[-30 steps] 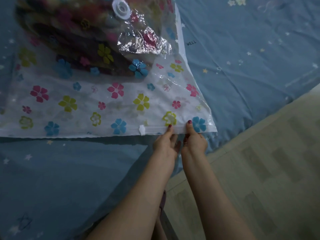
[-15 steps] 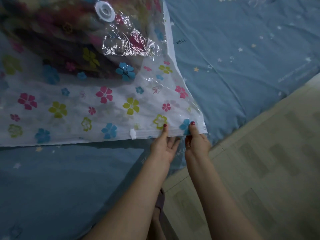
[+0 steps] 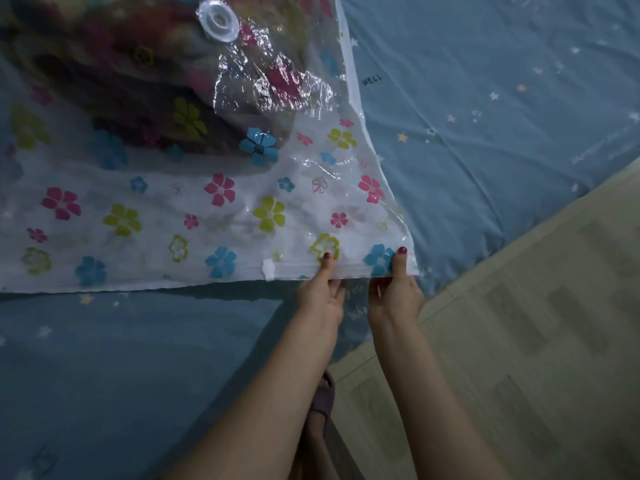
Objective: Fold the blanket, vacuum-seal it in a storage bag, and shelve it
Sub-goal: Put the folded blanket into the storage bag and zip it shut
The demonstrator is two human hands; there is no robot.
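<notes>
Clear plastic storage bag with coloured flower print (image 3: 214, 216) lies flat on the blue star-print bedsheet (image 3: 485, 116), near the bed's corner. Its zip edge runs left-right along the near side; the long axis looks the same way, left end out of frame. Dark folded blanket (image 3: 121, 81) sits inside at the far end, round white valve (image 3: 218, 20) on top. Left hand (image 3: 322, 292) and right hand (image 3: 394, 292) each pinch the zip edge, thumbs on top, close together at the right corner. Small white slider clip (image 3: 268, 269) is just left of them. Wood-look floor (image 3: 519, 341) open to the right; a sandalled foot (image 3: 322, 400) is below.
</notes>
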